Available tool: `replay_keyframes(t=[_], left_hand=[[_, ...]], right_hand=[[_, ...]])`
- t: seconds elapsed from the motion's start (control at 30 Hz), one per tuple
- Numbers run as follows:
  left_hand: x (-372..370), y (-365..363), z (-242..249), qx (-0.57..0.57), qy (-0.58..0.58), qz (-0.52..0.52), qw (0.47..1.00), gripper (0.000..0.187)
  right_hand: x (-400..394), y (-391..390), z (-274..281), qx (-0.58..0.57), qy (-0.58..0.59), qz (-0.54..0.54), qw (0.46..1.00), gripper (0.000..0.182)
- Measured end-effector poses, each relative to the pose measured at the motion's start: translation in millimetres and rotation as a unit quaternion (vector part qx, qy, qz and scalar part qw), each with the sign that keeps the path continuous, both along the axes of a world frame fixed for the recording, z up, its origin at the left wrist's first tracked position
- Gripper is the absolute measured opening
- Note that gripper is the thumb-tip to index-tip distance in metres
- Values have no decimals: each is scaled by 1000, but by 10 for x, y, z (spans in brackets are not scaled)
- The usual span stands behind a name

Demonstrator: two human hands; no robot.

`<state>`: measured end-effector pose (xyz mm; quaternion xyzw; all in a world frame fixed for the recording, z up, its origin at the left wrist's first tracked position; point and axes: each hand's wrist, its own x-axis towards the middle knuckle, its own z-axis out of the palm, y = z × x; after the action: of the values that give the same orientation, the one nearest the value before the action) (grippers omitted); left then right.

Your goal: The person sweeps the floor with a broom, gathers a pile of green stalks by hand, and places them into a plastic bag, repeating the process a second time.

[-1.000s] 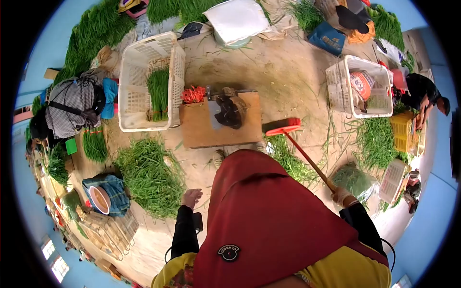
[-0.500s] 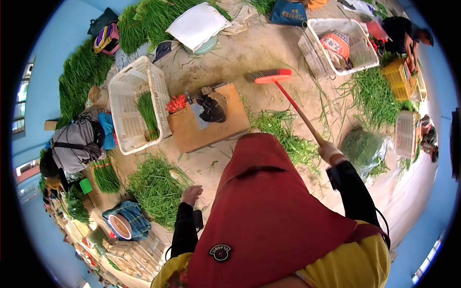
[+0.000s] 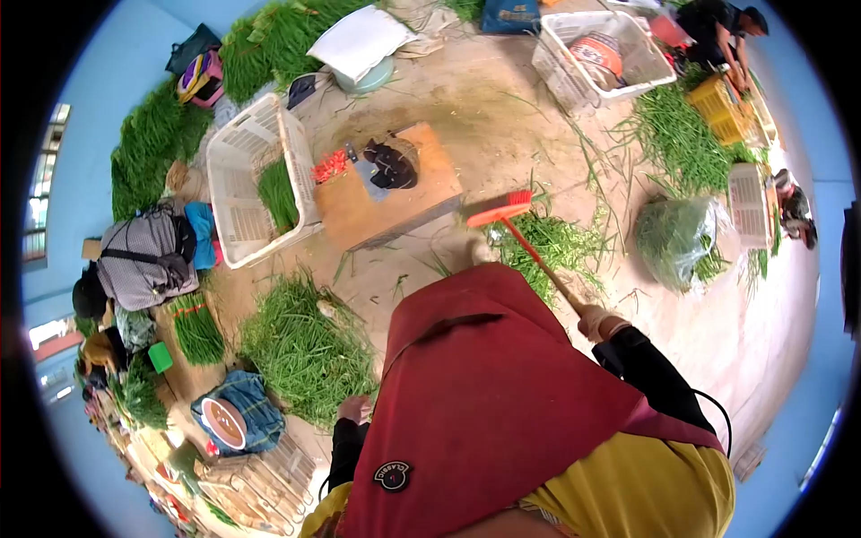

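My right hand (image 3: 599,323) is wrapped round the pale end of a long-handled broom (image 3: 534,257). The orange broom head (image 3: 496,215) is by the edge of a loose heap of green stalks (image 3: 560,247), just ahead of my feet. Low at my left side hangs my left hand (image 3: 356,410), its fingers loosely apart and holding nothing. Nearest to it lies a larger pile of green stalks (image 3: 305,354) on the floor. A red apron (image 3: 511,394) covers my front and hides part of the floor.
A low wooden board (image 3: 395,215) carries a dark bundle and red ties. White crates (image 3: 260,179) stand left and at upper right (image 3: 601,63). A clear bag of greens (image 3: 677,238) sits right. One person (image 3: 717,40) bends over a yellow crate; another (image 3: 143,260) is at left.
The broom head has come nearer to me, from bare floor beyond the board to the stalk heap. My right hand has shifted down and left with the handle; my left hand has dropped lower.
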<state>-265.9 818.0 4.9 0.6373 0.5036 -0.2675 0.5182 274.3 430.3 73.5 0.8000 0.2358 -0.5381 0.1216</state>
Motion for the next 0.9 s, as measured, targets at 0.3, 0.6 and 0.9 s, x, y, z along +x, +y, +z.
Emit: replay_keyframes(t=[0.3,0.6,0.9], left_hand=[[226,113,-2,-183,-118,388,895,21],[1062,-961,533,-20,-3,95,995,28],[1415,-1989,840,-51,8,194,980,30]], right_hand=[[-380,-694,1333,92,144,-358,918,65],[600,-1848,104,267,-54,-449,851,58],[1224,-3328,-1621,48,-67,-212,974,11]])
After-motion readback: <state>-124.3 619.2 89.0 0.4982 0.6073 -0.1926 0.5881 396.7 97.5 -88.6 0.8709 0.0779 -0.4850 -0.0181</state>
